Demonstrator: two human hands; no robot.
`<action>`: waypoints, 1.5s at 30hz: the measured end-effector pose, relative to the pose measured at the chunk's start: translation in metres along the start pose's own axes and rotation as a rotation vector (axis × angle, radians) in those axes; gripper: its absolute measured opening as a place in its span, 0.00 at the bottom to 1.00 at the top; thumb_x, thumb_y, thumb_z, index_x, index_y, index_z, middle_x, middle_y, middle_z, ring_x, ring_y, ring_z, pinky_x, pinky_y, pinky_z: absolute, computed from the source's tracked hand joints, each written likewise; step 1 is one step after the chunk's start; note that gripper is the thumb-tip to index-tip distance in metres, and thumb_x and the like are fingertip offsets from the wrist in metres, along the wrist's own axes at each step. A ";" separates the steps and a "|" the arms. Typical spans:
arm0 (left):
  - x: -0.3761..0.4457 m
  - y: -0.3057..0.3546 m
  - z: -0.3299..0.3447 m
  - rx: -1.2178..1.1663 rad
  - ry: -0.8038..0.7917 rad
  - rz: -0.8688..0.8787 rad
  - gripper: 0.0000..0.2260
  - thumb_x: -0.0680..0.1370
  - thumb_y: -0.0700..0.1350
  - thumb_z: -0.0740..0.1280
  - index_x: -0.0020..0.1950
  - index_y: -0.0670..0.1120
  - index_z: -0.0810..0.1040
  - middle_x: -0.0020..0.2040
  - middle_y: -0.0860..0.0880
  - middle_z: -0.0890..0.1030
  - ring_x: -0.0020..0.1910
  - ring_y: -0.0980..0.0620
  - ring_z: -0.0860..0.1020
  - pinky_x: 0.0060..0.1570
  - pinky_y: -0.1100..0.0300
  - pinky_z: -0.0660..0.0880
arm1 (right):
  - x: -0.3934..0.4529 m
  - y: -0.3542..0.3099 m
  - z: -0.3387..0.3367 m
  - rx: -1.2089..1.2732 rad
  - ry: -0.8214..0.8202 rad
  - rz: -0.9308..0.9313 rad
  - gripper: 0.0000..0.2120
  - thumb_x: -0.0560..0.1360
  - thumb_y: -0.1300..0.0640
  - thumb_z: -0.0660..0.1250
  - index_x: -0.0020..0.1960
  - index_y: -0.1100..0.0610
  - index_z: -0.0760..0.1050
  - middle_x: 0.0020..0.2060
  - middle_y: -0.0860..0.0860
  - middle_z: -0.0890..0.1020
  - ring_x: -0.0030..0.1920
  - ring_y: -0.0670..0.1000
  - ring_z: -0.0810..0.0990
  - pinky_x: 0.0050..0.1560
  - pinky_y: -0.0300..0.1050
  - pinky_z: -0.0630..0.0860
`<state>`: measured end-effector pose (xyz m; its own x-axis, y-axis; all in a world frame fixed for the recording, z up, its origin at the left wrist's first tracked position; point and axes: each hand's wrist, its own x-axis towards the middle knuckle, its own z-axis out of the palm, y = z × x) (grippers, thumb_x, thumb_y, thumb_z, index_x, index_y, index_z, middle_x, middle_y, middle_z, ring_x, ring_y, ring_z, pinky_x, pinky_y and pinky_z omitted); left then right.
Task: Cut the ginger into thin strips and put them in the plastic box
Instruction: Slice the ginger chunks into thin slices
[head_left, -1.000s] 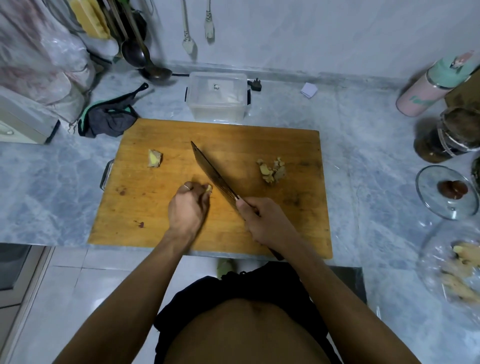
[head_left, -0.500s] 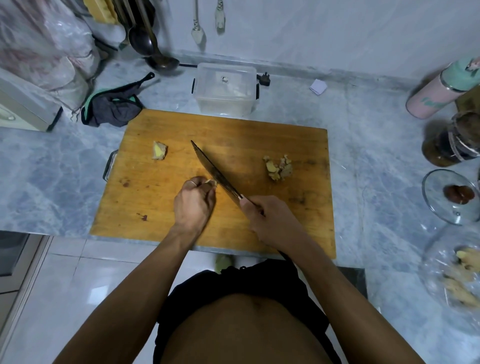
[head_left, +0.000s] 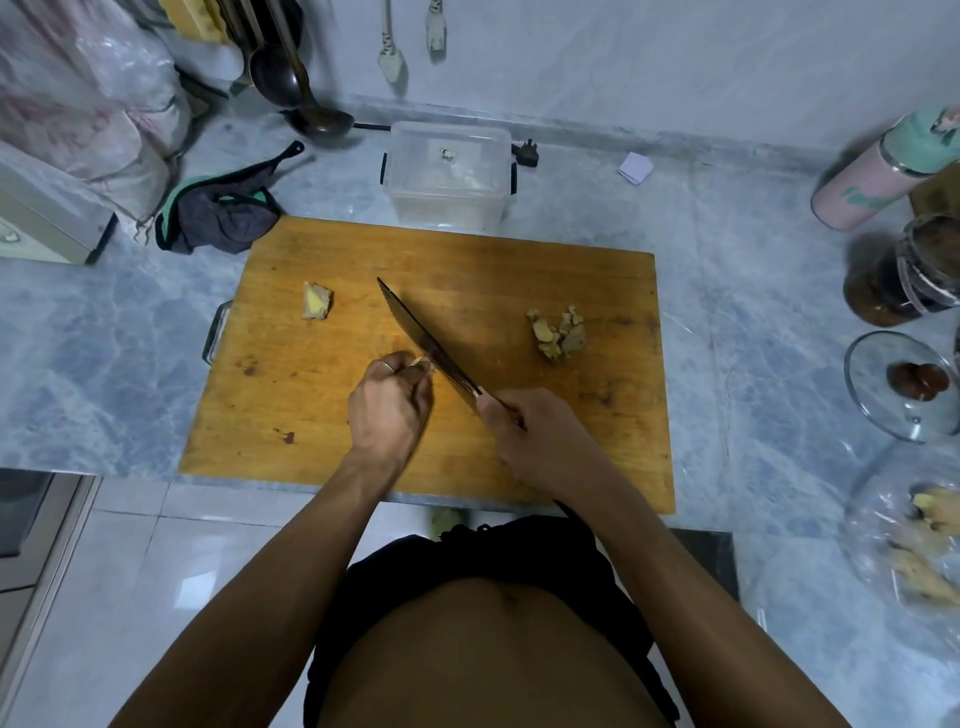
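Observation:
On the wooden cutting board (head_left: 467, 270), my left hand (head_left: 389, 405) curls its fingers over a small ginger piece (head_left: 418, 362), mostly hidden under the fingertips. My right hand (head_left: 540, 441) grips the handle of a cleaver (head_left: 426, 340), whose blade stands on edge right beside the held piece. A ginger chunk (head_left: 317, 301) lies at the board's left. A pile of ginger scraps (head_left: 558, 332) lies at the right. The clear plastic box (head_left: 449, 176) stands just behind the board.
A dark cloth (head_left: 223, 213) lies off the board's back left corner. Ladles (head_left: 306, 104) lean against the wall. At the right stand a pink bottle (head_left: 878, 176), a dark jar (head_left: 904, 275), a glass lid (head_left: 904, 384) and a bag with ginger (head_left: 924, 545).
The view has shifted slightly. Both hands and the cleaver keep almost the same pose at the held ginger piece.

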<state>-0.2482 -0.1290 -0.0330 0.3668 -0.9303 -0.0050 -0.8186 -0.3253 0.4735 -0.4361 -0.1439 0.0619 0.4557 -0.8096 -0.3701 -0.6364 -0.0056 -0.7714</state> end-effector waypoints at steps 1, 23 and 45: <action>0.000 0.000 0.000 0.001 0.001 0.011 0.13 0.81 0.49 0.63 0.57 0.45 0.83 0.59 0.45 0.81 0.50 0.43 0.81 0.46 0.55 0.76 | 0.002 0.001 0.001 -0.003 0.000 -0.002 0.22 0.84 0.47 0.57 0.39 0.60 0.72 0.30 0.53 0.75 0.34 0.59 0.78 0.34 0.47 0.71; -0.001 0.001 0.003 -0.178 0.062 0.020 0.08 0.77 0.42 0.71 0.54 0.43 0.86 0.56 0.47 0.84 0.56 0.44 0.79 0.52 0.55 0.77 | 0.016 0.025 0.020 0.007 0.143 -0.074 0.20 0.85 0.51 0.56 0.38 0.59 0.72 0.30 0.53 0.75 0.32 0.50 0.72 0.35 0.46 0.66; -0.003 0.013 -0.007 -0.228 0.018 -0.007 0.11 0.77 0.41 0.69 0.58 0.43 0.82 0.57 0.44 0.82 0.55 0.44 0.79 0.55 0.58 0.74 | -0.005 0.049 -0.013 -0.071 0.259 -0.120 0.18 0.84 0.47 0.57 0.51 0.56 0.81 0.33 0.49 0.80 0.33 0.45 0.77 0.35 0.41 0.71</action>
<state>-0.2567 -0.1292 -0.0209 0.3814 -0.9244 0.0053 -0.6958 -0.2833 0.6600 -0.4774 -0.1478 0.0323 0.3625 -0.9233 -0.1267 -0.6336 -0.1444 -0.7601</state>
